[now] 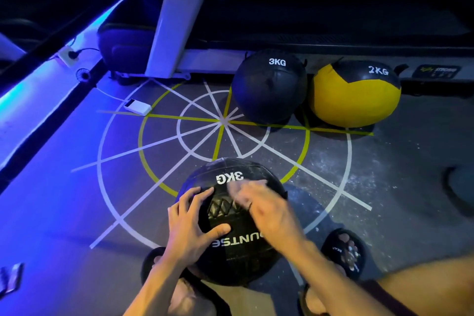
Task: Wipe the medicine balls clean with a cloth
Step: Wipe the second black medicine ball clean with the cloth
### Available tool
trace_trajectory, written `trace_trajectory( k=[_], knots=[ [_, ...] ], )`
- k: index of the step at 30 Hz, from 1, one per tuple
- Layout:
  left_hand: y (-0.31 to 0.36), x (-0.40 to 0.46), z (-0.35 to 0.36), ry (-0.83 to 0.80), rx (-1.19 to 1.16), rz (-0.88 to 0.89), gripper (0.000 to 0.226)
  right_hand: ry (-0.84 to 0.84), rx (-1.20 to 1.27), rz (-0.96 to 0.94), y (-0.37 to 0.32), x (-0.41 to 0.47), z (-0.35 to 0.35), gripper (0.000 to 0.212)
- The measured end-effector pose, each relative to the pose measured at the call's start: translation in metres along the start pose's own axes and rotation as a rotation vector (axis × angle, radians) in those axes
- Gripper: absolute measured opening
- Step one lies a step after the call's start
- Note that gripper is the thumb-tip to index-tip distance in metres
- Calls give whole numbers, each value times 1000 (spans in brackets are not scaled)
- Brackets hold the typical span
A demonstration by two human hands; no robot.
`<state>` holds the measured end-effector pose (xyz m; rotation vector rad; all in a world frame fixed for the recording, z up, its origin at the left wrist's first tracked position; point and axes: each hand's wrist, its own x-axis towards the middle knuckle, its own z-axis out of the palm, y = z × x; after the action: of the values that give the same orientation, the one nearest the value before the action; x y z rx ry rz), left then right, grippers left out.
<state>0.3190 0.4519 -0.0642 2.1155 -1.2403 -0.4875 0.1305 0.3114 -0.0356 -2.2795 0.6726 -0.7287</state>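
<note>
**Two hands on the near 3KG ball**

The left hand (pixel 191 220) lies spread on the left side of the near black medicine ball (pixel 230 226), fingers fanned and lightly bent against its curve, thumb pressing near the white lettering. The right hand (pixel 266 209) is over the top of the same ball, smeared by motion blur; a pale blurred shape at its fingertips may be the cloth, but I cannot tell, nor whether this hand is grasping anything.

The ball sits on the floor between the person's two sandalled feet, at 6 o'clock of the painted floor circle (pixel 223 120), its "3KG" label reading upside down from the camera.

At about 1 o'clock from the circle's centre rests a second black ball marked 3KG (pixel 269 87). Just beside it, farther toward 2 o'clock, is a yellow-and-black ball marked 2KG (pixel 355 96); the two are nearly touching.

At 10 o'clock, on the circle's edge, lies a white power bank (pixel 137 107) with a cable running from it. A white frame post (pixel 171 15) rises at 11 o'clock.
</note>
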Motion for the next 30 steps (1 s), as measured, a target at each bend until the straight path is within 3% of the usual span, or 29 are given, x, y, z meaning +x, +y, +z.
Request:
trace_trajectory(
  k=[3,5,7,9,11,15,17,20,23,24,28,30],
  knots=[
    [0,-6,1,-1,-23,-2,91,140,-106,536,39,6,-21,20],
    [2,-8,4,1,-29,-4,91,197,-124,619,42,7,-15,21],
    [4,-7,7,0,-19,-2,92,225,-25,387,10,14,5,27],
    [3,-7,7,-3,10,-3,93,91,-45,42,-23,13,28,37],
    [1,-8,5,-7,9,3,91,-11,-68,-80,-18,15,26,40],
    [6,-12,5,-11,-30,9,89,36,-96,528,32,32,-20,29],
    [9,-12,9,-2,-30,22,91,79,-126,634,32,33,-18,29],
    [8,-10,11,18,-22,19,93,91,-37,318,-6,24,9,38],
    [5,-9,7,17,-5,35,93,-42,-55,-82,-18,7,16,44],
    [6,-10,7,16,1,47,92,-48,-44,-83,-11,7,10,43],
    [17,-11,14,-3,24,79,88,17,-104,462,33,19,-21,39],
    [19,-8,10,-15,-4,112,82,1,-160,609,46,24,-25,38]
  ],
)
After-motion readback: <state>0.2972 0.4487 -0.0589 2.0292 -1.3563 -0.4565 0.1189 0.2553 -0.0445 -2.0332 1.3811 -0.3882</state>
